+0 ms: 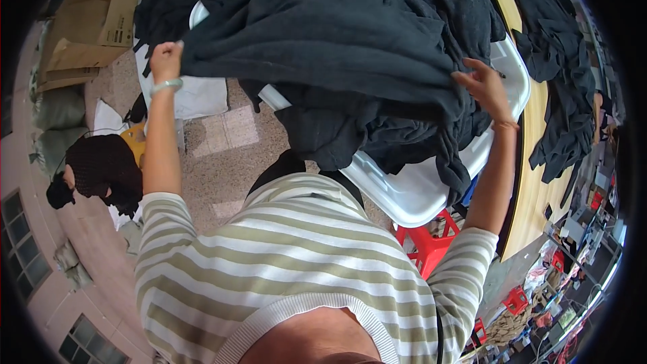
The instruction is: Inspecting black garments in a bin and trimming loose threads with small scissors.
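A dark, near-black garment (323, 47) is stretched wide between my two hands, above a heap of similar dark clothes. My left hand (166, 63) is closed on its left edge. At the other end, my right hand (484, 89) pinches the cloth between thumb and fingers, with one finger partly raised. Below, the heap fills a large white plastic tub (421, 207), and some cloth (323, 135) drapes over its near side. The garment's far part blends into the pile, so its outline there is hidden.
Right of the tub runs a wooden table (532, 205) with more dark clothes (556, 87). A red stool (431, 246) stands under the tub. Far left is a cardboard box (94, 20); below it a person in dark clothing (104, 168) bends near a yellow chair (133, 140).
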`<control>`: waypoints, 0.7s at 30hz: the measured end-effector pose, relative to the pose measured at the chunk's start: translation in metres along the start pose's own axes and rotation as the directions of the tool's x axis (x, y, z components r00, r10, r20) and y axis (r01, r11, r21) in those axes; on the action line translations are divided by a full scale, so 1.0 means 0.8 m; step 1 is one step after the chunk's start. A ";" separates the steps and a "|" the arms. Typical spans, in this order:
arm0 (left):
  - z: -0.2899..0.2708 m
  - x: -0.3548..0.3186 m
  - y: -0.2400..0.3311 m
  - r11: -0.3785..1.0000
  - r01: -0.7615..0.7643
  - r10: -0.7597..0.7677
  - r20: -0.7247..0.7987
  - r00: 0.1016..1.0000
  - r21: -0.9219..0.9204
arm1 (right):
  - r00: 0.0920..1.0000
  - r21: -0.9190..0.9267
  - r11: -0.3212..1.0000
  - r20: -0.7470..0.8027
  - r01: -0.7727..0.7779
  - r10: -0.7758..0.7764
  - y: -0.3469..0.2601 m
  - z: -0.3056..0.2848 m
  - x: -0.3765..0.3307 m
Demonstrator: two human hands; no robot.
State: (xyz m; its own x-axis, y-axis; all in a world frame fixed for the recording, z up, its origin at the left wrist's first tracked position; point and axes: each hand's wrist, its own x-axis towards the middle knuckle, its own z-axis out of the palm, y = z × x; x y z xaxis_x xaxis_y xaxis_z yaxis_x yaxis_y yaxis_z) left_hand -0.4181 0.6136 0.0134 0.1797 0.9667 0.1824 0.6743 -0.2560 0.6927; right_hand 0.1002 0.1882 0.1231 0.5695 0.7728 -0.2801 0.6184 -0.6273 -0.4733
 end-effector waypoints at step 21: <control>0.133 -0.191 0.158 0.756 -0.582 0.630 0.574 0.523 -0.300 | 0.888 0.154 0.898 -0.286 0.412 -0.359 0.050 0.235 0.001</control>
State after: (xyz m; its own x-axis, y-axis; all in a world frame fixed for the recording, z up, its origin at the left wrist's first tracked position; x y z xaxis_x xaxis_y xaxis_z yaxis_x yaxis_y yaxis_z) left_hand -0.2842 0.4335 -0.0011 0.9300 0.3434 0.1314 0.1905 -0.7557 0.6266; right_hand 0.0235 0.1817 -0.0531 0.4389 0.8842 0.1600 0.7067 -0.2297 -0.6692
